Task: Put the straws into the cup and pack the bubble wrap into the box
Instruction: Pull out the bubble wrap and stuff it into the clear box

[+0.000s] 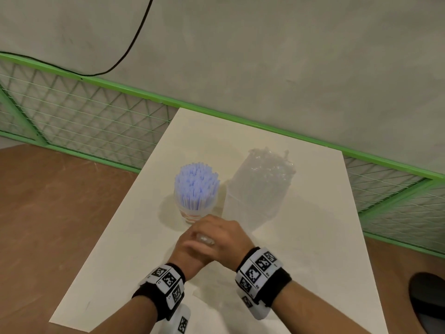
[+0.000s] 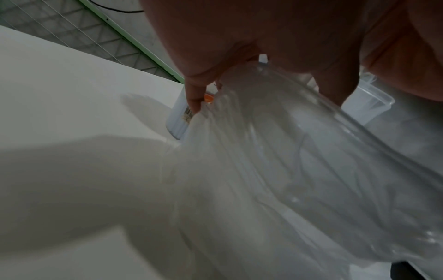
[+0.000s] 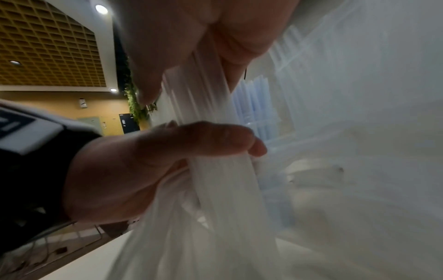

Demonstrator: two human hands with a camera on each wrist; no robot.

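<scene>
A clear cup [image 1: 193, 213] packed with pale blue straws [image 1: 196, 184] stands mid-table. Right of it is a clear box [image 1: 255, 198] with bubble wrap [image 1: 269, 165] bulging from its top. Just in front of the cup, my left hand [image 1: 187, 249] and right hand [image 1: 224, 235] meet, and both grip a bunched sheet of clear plastic [image 1: 205, 238]. It hangs down from my fingers in the left wrist view as clear plastic [image 2: 275, 170] and in the right wrist view as clear plastic [image 3: 223, 170]. Whether it has bubbles I cannot tell.
The white table [image 1: 301, 273] stands on a brown floor [image 1: 60, 201], with a green mesh fence [image 1: 84, 112] and a grey wall behind it. A black cable [image 1: 134, 39] hangs down the wall. A dark object [image 1: 428, 302] lies on the floor at the right.
</scene>
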